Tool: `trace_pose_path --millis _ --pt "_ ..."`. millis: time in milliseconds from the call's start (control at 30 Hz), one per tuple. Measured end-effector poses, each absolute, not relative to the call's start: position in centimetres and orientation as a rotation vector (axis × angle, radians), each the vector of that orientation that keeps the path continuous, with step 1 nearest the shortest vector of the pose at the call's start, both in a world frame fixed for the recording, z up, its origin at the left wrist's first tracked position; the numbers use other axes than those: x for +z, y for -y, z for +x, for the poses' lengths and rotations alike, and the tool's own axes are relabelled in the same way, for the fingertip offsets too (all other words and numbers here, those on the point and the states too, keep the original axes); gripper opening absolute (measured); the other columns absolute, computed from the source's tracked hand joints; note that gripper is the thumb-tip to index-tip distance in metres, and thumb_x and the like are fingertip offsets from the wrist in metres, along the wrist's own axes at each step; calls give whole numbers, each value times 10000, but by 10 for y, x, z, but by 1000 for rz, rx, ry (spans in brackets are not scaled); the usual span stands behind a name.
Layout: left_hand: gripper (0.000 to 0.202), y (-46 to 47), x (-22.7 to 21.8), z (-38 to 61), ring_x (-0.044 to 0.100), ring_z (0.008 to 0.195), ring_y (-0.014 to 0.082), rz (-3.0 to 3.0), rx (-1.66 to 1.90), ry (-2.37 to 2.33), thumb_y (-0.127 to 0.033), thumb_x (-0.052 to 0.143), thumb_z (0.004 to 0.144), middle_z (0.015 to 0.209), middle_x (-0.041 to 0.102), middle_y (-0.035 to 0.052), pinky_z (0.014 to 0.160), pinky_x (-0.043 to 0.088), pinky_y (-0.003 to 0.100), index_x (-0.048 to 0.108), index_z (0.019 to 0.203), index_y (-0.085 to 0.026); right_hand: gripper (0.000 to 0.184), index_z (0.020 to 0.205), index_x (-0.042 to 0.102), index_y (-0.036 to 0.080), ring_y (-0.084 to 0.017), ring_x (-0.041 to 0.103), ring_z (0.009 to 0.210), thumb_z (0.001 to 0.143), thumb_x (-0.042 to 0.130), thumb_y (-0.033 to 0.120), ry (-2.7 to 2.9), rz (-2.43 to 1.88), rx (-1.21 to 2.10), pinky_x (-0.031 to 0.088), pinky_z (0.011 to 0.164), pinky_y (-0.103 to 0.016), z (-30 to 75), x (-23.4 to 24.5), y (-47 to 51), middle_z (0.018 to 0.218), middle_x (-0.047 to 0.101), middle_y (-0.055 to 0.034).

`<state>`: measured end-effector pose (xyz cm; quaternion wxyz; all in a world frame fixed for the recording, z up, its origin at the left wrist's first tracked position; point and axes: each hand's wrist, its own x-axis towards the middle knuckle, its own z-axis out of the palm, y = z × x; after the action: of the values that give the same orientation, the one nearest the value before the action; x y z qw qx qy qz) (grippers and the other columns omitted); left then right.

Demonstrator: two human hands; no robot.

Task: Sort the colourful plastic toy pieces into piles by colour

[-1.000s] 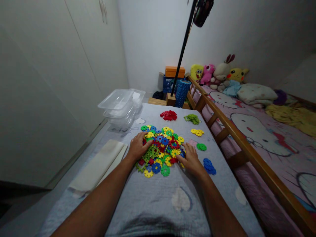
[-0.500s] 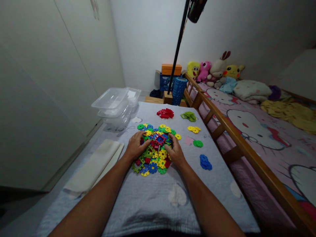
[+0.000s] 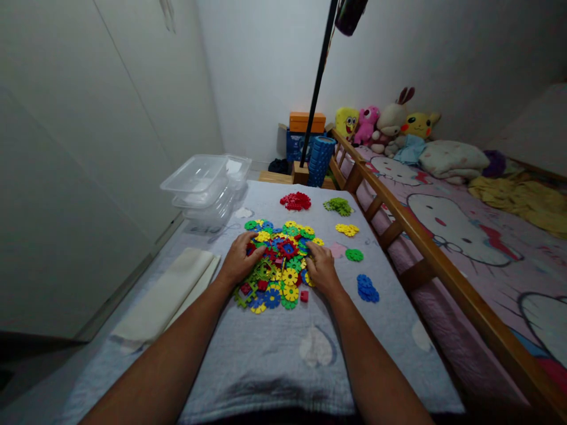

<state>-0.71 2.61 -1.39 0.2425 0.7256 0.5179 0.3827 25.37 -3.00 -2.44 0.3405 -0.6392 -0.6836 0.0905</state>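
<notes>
A mixed pile of plastic snowflake discs and square connector pieces (image 3: 290,276) in yellow, green, blue and red lies in the middle of the cloth-covered table (image 3: 266,360). My left hand (image 3: 239,258) rests against the pile's left edge, thumb and fingers apart. On the opposite edge, my right hand (image 3: 322,267) touches the pieces with its fingers bent but spread; its fingertips are partly hidden. A red square piece (image 3: 304,296) lies just off the pile's near right side.
Separate groups of red pieces (image 3: 296,201), light green pieces (image 3: 338,206), yellow discs (image 3: 347,229), green discs (image 3: 354,255) and blue discs (image 3: 367,288) sit beyond and right. Clear plastic boxes (image 3: 199,186) and a folded cream cloth (image 3: 163,295) are left. A wooden bed rail (image 3: 411,254) borders the right.
Both hands have moved slightly apart, and the right fingers are more bent. Pieces in the pile have shifted, and a red square piece now shows at its near right edge.
</notes>
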Motion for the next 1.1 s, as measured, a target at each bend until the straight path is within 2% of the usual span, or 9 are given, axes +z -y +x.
trace_pose_path --millis 133,233,333,533,833,1000,1100 --pt "520 -26 -14 -8 571 1224 290 1981 1040 -1421 -553 560 839 1312 595 122 1067 461 462 605 1211 -193 442 1297 630 204 -272 512 1162 874 518 137 1826 -1758 195 395 1016 -416 250 -23 27 1274 643 -117" --pt "510 -26 -15 -8 578 1215 289 1990 1037 -1429 -551 566 837 1294 604 115 1059 467 461 610 1205 -200 353 1187 685 207 -268 525 1077 867 546 149 1816 -1778 171 413 971 -400 252 -19 27 1130 648 -116" --pt "518 -26 -17 -9 564 1234 288 1990 1045 -1431 -563 565 836 1293 605 113 1088 441 461 607 1205 -201 256 1059 705 204 -263 522 1059 858 554 151 1783 -1749 156 414 955 -395 254 -17 27 1103 631 -111" --pt "530 -25 -17 -9 547 1255 288 1985 1036 -1420 -569 565 840 1315 594 111 1108 420 472 592 1227 -208 230 976 675 204 -245 568 1001 839 519 106 1757 -1652 235 434 923 -377 254 -17 28 1016 673 -86" --pt "519 -25 -15 -8 549 1256 285 1994 1020 -1432 -568 552 849 1312 594 105 1109 425 466 588 1228 -216 158 805 670 210 -242 583 913 842 517 201 1489 -1634 109 448 881 -383 281 6 33 872 664 -76" --pt "521 -25 -16 -8 568 1221 279 1998 1015 -1441 -570 555 849 1301 601 103 1087 443 456 592 1229 -215 172 791 693 200 -200 623 756 783 569 319 1349 -1680 410 474 744 -328 335 27 51 788 693 -38" --pt "522 -27 -17 -8 564 1229 287 2008 1013 -1443 -572 561 842 1294 606 108 1094 436 469 599 1218 -212 149 756 693 207 -183 600 662 695 633 329 1281 -1744 552 459 649 -301 368 29 70 702 673 -19"
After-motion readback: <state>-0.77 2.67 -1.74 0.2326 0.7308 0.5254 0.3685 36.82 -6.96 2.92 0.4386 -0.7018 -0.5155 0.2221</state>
